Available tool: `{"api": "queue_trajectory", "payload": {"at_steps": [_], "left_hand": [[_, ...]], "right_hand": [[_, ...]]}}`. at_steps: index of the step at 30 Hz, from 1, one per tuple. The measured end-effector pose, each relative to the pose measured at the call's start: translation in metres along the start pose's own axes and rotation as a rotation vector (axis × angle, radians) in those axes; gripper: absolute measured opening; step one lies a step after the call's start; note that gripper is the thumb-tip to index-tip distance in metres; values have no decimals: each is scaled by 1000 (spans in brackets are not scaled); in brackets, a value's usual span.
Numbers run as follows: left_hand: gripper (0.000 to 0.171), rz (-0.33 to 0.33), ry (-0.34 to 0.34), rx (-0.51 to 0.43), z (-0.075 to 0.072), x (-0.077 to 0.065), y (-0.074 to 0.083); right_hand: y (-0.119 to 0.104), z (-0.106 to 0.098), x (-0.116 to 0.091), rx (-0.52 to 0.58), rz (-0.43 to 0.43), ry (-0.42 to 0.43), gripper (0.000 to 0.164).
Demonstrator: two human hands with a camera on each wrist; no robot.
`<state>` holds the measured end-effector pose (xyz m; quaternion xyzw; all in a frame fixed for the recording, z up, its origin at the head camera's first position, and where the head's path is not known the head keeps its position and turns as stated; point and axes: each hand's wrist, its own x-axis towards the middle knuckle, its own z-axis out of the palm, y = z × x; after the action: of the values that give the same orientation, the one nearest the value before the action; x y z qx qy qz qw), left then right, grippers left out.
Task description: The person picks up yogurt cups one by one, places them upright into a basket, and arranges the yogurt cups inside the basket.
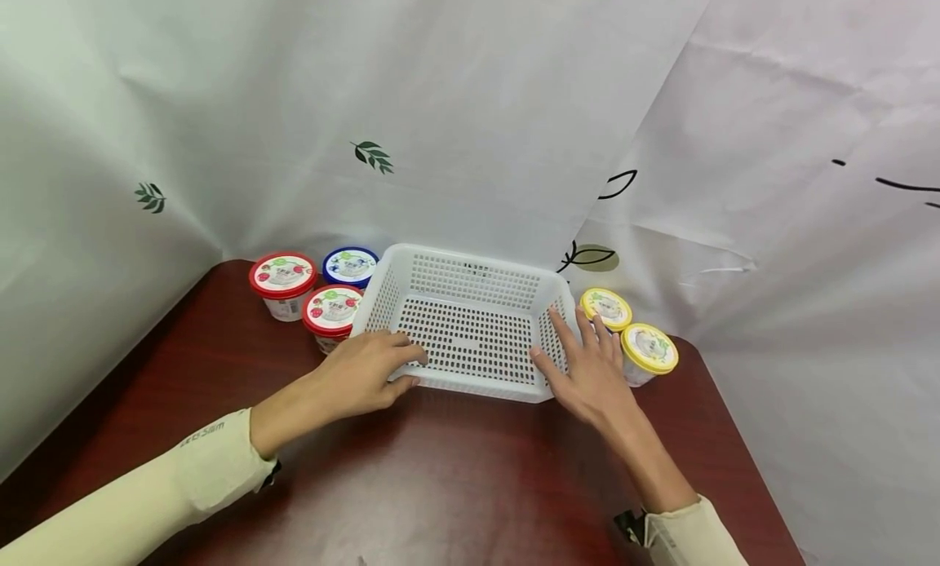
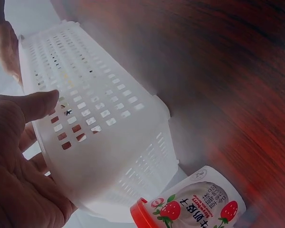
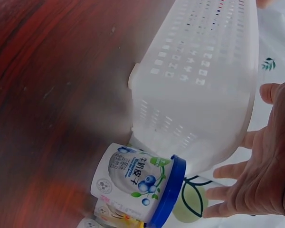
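1. Head view: the white basket [image 1: 470, 380] sits on the dark red worktop [image 1: 448, 476], opening upward, its long axis running left to right and slightly skewed, the right end nearer the person.
2. The left hand [image 1: 360, 370] comes in from the lower left, back upward, at the basket's near left corner; its fingers are curled over the rim, gripping the basket.
3. The right hand [image 1: 591, 370] reaches from the lower right over the basket's right end, fingers spread and nearly straight, grasping nothing; whether they touch the rim I cannot tell.
4. Left wrist view shows the thumb outside the basket wall and strawberry print on a red-lidded tub [image 2: 199, 204], details the head view misses.
5. Right wrist view reveals a blue-lidded tub [image 3: 133, 175] beside the right end, mostly hidden from the head camera, which shows two yellow-lidded tubs [image 1: 649, 350] there.
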<state>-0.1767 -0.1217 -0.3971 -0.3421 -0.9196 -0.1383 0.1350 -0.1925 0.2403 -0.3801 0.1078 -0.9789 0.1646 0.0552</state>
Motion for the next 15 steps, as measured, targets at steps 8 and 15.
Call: {"api": "queue_trajectory", "payload": {"at_steps": [8,15], "left_hand": [[26,0,6,-14,-1,-2,2],[32,38,58,21,0,-4,5]], "right_hand": [[6,0,-2,-13,2,5,79],[10,-1,-3,-16,0,20,79]]}}
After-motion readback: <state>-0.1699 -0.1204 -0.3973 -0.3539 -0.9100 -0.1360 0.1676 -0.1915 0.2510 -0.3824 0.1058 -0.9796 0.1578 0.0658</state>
